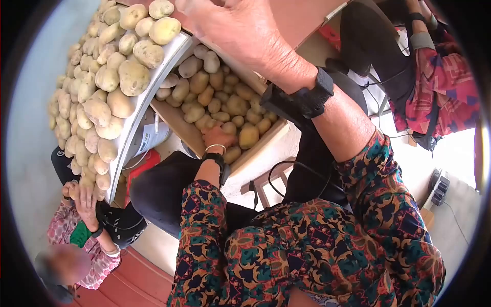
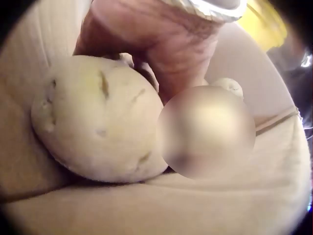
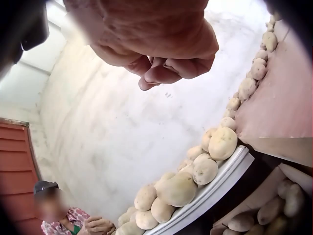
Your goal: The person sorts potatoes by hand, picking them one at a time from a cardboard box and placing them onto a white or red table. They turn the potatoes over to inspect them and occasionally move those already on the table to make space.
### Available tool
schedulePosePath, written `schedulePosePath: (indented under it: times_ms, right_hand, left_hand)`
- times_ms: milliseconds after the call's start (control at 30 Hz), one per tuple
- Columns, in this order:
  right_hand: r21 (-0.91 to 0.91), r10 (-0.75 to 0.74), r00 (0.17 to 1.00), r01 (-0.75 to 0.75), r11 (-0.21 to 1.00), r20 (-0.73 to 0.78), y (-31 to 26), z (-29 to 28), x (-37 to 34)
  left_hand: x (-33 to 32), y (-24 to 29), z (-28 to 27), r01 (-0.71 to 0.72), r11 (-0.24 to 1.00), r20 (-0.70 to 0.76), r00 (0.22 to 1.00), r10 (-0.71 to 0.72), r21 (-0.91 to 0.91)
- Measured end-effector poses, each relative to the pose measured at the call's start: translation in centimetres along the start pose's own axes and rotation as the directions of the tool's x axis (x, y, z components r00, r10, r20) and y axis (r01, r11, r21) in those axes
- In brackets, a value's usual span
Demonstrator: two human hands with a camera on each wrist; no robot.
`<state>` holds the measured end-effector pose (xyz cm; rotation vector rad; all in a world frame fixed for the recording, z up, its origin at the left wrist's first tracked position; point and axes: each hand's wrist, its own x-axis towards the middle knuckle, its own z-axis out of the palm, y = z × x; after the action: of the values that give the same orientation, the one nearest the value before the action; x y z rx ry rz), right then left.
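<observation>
My left hand [image 1: 219, 137] reaches down among the potatoes [image 1: 249, 137] in a cardboard box [image 1: 186, 130]. In the left wrist view that hand [image 2: 151, 44] is behind a large pale potato [image 2: 98, 122] with dark nicks. Its fingertips are hidden, so I cannot tell if they grip one. Beside it, a rounded pale shape [image 2: 208, 132] is blurred. My right hand [image 1: 238, 33] is raised near the top of the head view, above the reddish-brown tabletop [image 1: 302, 20]. In the right wrist view its fingers [image 3: 164, 73] are loosely curled, with no potato showing in them.
Many potatoes [image 1: 102, 77] are heaped on a white-edged table [image 1: 146, 97] to the left. A person [image 1: 84, 250] sits beyond it, hands at the heap. Another person [image 1: 434, 82] sits at right. A white bucket [image 1: 153, 135] stands below the table; a cable [image 1: 271, 179] loops near my legs.
</observation>
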<state>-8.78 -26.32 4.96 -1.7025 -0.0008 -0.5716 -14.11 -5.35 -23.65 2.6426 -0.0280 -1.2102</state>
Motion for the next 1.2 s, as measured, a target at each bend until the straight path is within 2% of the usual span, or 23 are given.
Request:
schedulePosePath:
  times_ms: [67,100,133,200,233,300,333,367,400,433,500,533,567,600,667,733,833,900,933,1000,1067,1133,1200]
  right_hand:
    - [0.153,0.02,0.999,-0.014,0.988,-0.035,0.4,-0.2,-0.2]
    - [0.161,0.008,0.999,-0.002,0.987,-0.04,0.3,-0.5,-0.2]
    - [0.142,0.026,0.999,-0.023,0.99,-0.023,0.2,-1.0,-0.2]
    - [0.126,0.033,0.999,-0.031,0.992,-0.014,1.2,-0.9,-0.2]
    - [0.119,0.045,0.999,-0.048,0.992,0.026,2.9,-0.4,-0.2]
    - [0.114,0.033,0.998,-0.04,0.993,0.061,3.3,-0.2,-0.1]
    - [0.103,0.157,0.975,-0.174,0.979,0.159,2.7,-0.4,-0.5]
    - [0.076,0.273,0.927,-0.301,0.95,0.257,2.2,-0.6,-0.8]
    - [0.032,0.28,0.903,-0.306,0.951,0.326,2.3,-0.5,-1.1]
    - [0.004,0.197,0.915,-0.212,0.977,0.351,2.7,-0.3,-1.6]
    - [-0.116,0.053,0.912,-0.006,0.993,0.406,3.4,0.3,-2.2]
    - [-0.059,0.057,0.896,-0.034,0.998,0.441,3.9,1.0,-2.7]
    - [-0.199,0.19,0.847,-0.102,0.975,0.497,3.4,1.1,-2.9]
    - [-0.168,0.243,0.793,-0.178,0.969,0.558,2.8,1.1,-3.1]
    - [-0.129,0.35,0.775,-0.334,0.934,0.527,2.4,1.7,-3.2]
    - [-0.128,0.37,0.751,-0.361,0.924,0.547,2.1,1.7,-2.7]
    - [-0.306,0.442,0.784,-0.333,0.892,0.436,2.7,2.4,-2.7]
    - [-0.122,0.386,0.835,-0.368,0.922,0.392,2.2,2.6,-2.1]
    - [-0.133,0.38,0.838,-0.358,0.924,0.391,1.5,2.9,-1.8]
    - [0.079,0.436,0.824,-0.493,0.866,0.362,-0.3,3.7,-1.0]
    - [0.101,0.421,0.834,-0.482,0.87,0.356,0.6,5.1,0.0]
    - [0.125,0.414,0.84,-0.48,0.868,0.35,1.9,6.8,1.2]
    - [-0.005,0.229,0.929,-0.238,0.971,0.289,2.2,8.9,2.6]
  left_hand:
    - [0.0,0.1,-0.6,0.06,0.993,-0.039,0.997,-0.064,-0.1]
    - [0.0,0.1,-1.2,0.111,0.972,-0.069,0.989,-0.128,-0.207]
    - [0.1,0.0,-1.8,0.105,0.974,-0.087,0.988,-0.125,-0.203]
    - [-0.1,-0.7,-2.9,-0.102,0.856,-0.164,0.986,0.02,-0.506]
    - [-1.6,-0.3,-4.2,-0.111,0.859,-0.175,0.984,0.025,-0.501]
    - [-6.8,2.1,-8.9,-0.116,0.386,-0.029,0.974,0.226,-0.915]
    - [-8.6,2.7,-10.5,-0.131,0.387,-0.044,0.973,0.226,-0.913]
    - [-10.3,3.2,-12.1,-0.178,0.248,-0.086,0.936,0.342,-0.952]
    - [-11.7,3.5,-13.4,-0.208,0.099,-0.143,0.883,0.446,-0.973]
    - [-12.9,3.7,-14.5,-0.235,0.088,-0.173,0.879,0.445,-0.968]
    - [-14.7,3.9,-16.7,-0.3,-0.046,-0.274,0.785,0.556,-0.953]
    - [-15.4,4.1,-17.5,-0.301,-0.101,-0.302,0.757,0.58,-0.948]
    - [-16.0,4.5,-18.2,-0.316,-0.159,-0.347,0.728,0.591,-0.935]
    - [-15.8,4.6,-18.4,-0.313,-0.201,-0.369,0.709,0.601,-0.928]
    - [-15.3,5.0,-18.5,-0.329,-0.297,-0.443,0.672,0.593,-0.896]
    - [-15.0,5.3,-18.1,-0.273,-0.358,-0.441,0.696,0.567,-0.893]
    - [-14.8,5.4,-17.8,-0.222,-0.401,-0.428,0.712,0.556,-0.889]
    - [-15.0,5.5,-18.4,-0.233,-0.425,-0.451,0.713,0.537,-0.875]
    - [-15.3,5.5,-18.6,-0.255,-0.459,-0.484,0.718,0.501,-0.851]
    - [-15.5,4.8,-18.9,-0.212,-0.509,-0.477,0.739,0.475,-0.834]
    - [-15.1,3.7,-18.8,-0.2,-0.542,-0.453,0.804,0.386,-0.816]
    - [-13.8,2.5,-18.4,-0.196,-0.548,-0.444,0.818,0.366,-0.814]
    - [-13.9,2.1,-18.4,-0.216,-0.53,-0.426,0.849,0.313,-0.82]
